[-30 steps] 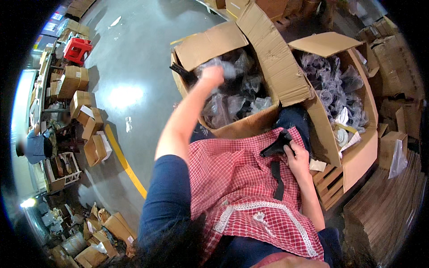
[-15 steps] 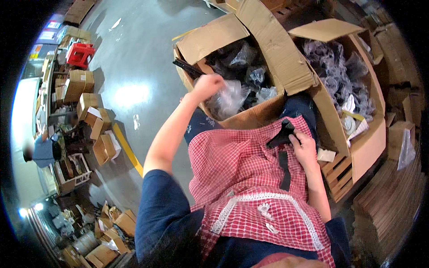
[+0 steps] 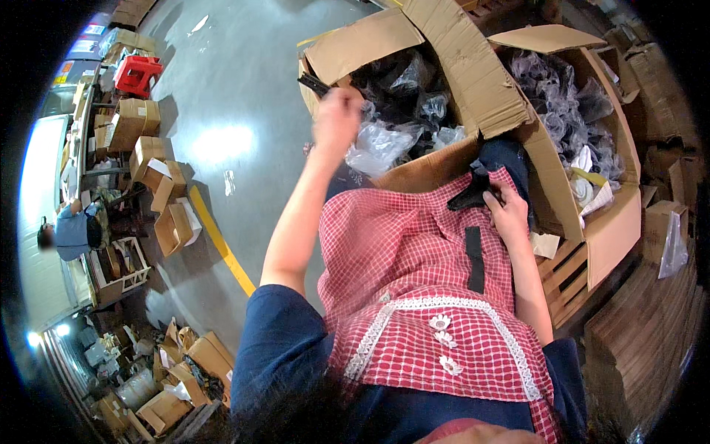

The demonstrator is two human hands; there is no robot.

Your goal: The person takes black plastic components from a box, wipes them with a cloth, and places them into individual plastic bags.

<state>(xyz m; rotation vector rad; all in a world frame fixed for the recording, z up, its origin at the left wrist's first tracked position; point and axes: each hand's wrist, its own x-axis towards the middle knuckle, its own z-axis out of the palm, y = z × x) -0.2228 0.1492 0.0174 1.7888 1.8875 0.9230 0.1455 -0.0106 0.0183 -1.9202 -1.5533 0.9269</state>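
Note:
My left hand (image 3: 337, 122) is over the left rim of the nearer cardboard box (image 3: 418, 172), its fingers smeared by motion. Just beyond its fingertips, black strips (image 3: 313, 83) lie across the box's left edge; whether the hand touches them is not clear. Below the hand, crumpled clear plastic bags (image 3: 381, 148) and dark bagged items fill the box. My right hand (image 3: 509, 211) is closed on one end of a black angled piece (image 3: 469, 194), held above my lap. A flat black strip (image 3: 475, 259) rests on my red checked apron (image 3: 392, 259).
A second open carton (image 3: 612, 237) full of bagged items stands on a wooden pallet (image 3: 566, 285) at the right. Flattened cardboard (image 3: 643, 348) is stacked beside it. Across the floor at the left are small boxes (image 3: 174, 229), a red stool (image 3: 137, 75) and another person (image 3: 74, 231).
My left hand has moved left, closer to the black strips on the box edge. My right hand keeps the black angled piece, now turned slightly. The whole view has shifted a little.

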